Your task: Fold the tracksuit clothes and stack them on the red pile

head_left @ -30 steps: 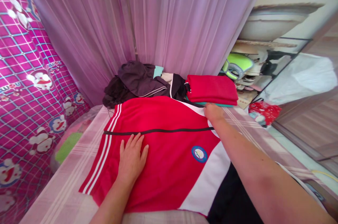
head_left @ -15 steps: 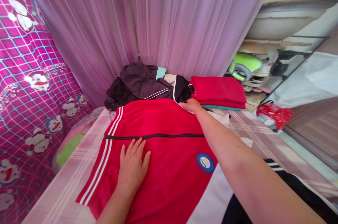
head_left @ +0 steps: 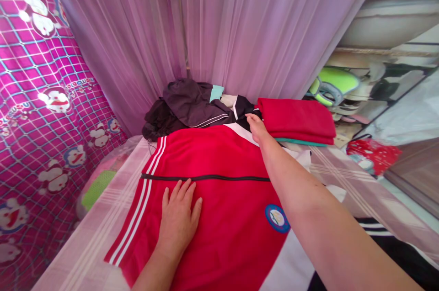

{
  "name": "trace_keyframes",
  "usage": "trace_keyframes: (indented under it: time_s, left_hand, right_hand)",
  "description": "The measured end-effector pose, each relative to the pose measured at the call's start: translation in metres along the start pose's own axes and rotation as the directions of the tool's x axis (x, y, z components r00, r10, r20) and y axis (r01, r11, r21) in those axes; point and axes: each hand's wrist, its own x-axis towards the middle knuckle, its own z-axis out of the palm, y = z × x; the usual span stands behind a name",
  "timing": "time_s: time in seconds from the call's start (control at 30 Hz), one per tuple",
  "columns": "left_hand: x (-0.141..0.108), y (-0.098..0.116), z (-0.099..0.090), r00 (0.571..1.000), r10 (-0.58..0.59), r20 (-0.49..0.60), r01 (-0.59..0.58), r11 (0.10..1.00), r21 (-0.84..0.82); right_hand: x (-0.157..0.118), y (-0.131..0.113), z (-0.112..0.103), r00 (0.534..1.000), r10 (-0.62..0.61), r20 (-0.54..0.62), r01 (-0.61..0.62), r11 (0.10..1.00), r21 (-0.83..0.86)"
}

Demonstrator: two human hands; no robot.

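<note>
A red, white and black zip jacket (head_left: 226, 218) lies spread out, with a black zipper line across it, white stripes along its left edge and a round blue badge. On its red front, just below the zipper, my left hand (head_left: 180, 213) rests flat with fingers apart. My right hand (head_left: 256, 127) reaches to the jacket's far side, its fingers closed on black cloth beside the white panel; the exact pinch is partly hidden. My right forearm covers part of the jacket.
Crumpled dark clothes (head_left: 192, 103) lie behind the jacket. A folded red garment (head_left: 298, 119) sits to the right over something teal. Purple curtains (head_left: 219, 21) hang behind, a pink cartoon-print cloth (head_left: 51, 135) at left. Beyond the checked bedsheet (head_left: 85, 236) stands a shoe rack (head_left: 384, 53).
My right hand has moved slightly farther along the jacket, from its white edge to the black cloth, exposing more white panel. My left hand stays on the red front. The view has shifted slightly.
</note>
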Motion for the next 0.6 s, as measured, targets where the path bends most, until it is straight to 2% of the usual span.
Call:
trace_keyframes:
  time_s: [0.1,0.17,0.27,0.33,0.37,0.43,0.53,0.6]
  left_hand:
    - [0.0,-0.001,0.0,1.0,0.001,-0.001,-0.001,1.0,0.001]
    - [0.0,0.0,0.0,1.0,0.001,-0.001,-0.001,1.0,0.001]
    - [0.001,0.0,0.0,1.0,0.001,0.008,-0.001,1.0,0.0]
    - [0.001,0.0,0.0,1.0,0.001,0.011,-0.001,1.0,-0.001]
    - [0.0,0.0,0.001,1.0,0.001,0.011,-0.001,1.0,-0.001]
    - [0.0,-0.001,0.001,1.0,-0.001,0.01,0.001,1.0,0.0]
    - [0.0,-0.001,0.0,1.0,-0.004,0.01,0.004,1.0,0.001]
    - [0.001,-0.001,0.0,1.0,-0.005,0.015,0.005,1.0,0.004]
  right_hand:
    - [-0.011,0.001,0.003,0.997,0.006,0.074,0.005,0.988,-0.152]
    - [-0.027,0.001,0.002,0.992,-0.045,0.117,0.081,0.941,-0.327]
    - [-0.062,0.001,-0.007,0.956,-0.229,0.184,0.293,0.78,-0.553]
    - [-0.084,0.004,-0.016,0.903,-0.292,0.316,0.43,0.645,-0.631]
    - [-0.093,0.006,-0.02,0.882,-0.27,0.386,0.469,0.581,-0.666]
    - [-0.103,0.01,-0.028,0.868,-0.145,0.474,0.484,0.46,-0.745]
    - [-0.102,0.011,-0.032,0.886,0.026,0.463,0.43,0.327,-0.842]
    - [-0.1,0.008,-0.028,0.894,0.065,0.444,0.407,0.296,-0.864]
